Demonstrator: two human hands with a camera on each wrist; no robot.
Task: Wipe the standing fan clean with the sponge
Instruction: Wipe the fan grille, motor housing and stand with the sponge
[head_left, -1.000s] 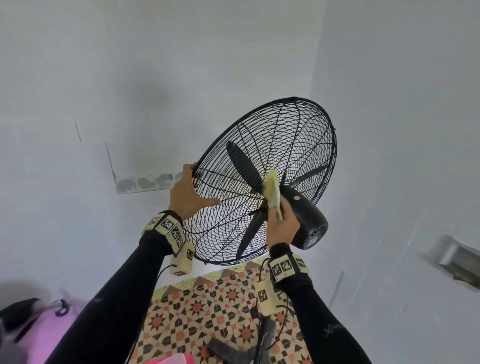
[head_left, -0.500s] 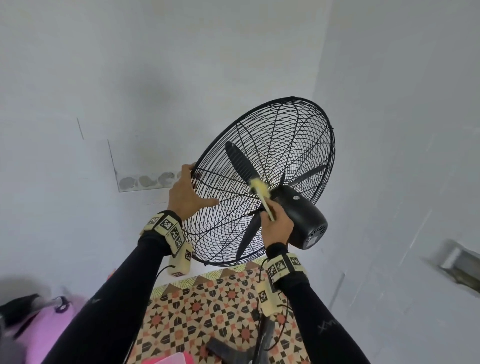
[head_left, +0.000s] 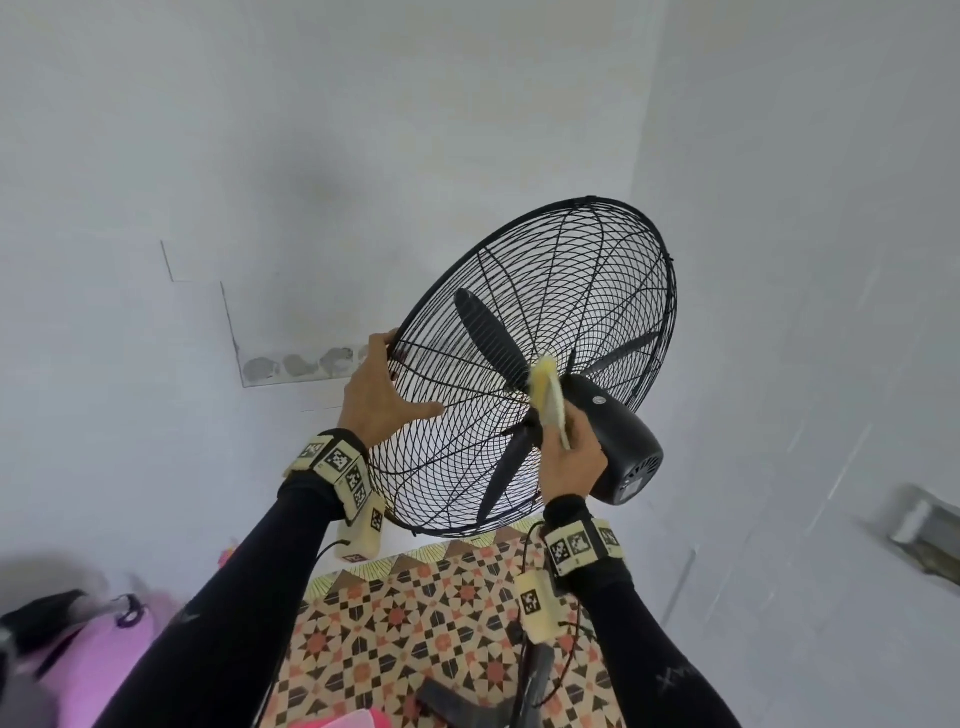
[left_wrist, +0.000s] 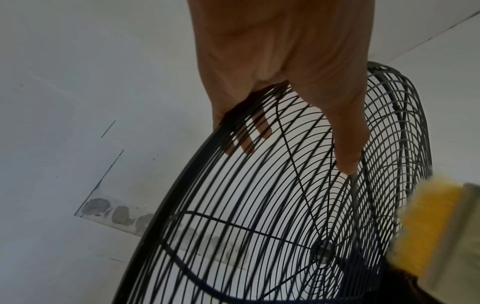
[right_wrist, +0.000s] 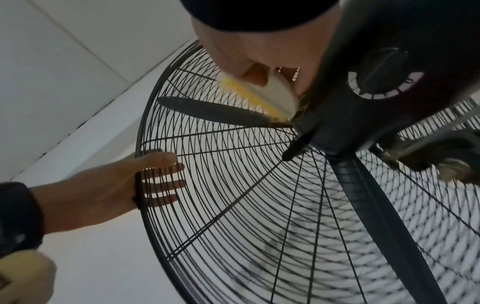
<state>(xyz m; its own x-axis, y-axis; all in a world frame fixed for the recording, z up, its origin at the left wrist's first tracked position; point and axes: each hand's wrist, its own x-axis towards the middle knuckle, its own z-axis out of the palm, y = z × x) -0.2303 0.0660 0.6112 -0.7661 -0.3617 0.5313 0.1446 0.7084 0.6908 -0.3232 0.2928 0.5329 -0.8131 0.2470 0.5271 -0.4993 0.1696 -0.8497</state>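
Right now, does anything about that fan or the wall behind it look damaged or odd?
Yes. On the wall behind the fan, a strip of rough grey patches looks unfinished against the white paint. In the right wrist view, brownish fibres cling where the sponge meets the motor housing. The grille itself shows no visible bends.

The fan pole is hidden below the right hand. That hand's fingers hide behind the blurry sponge. The left hand's fingertips sit behind the cage wires.
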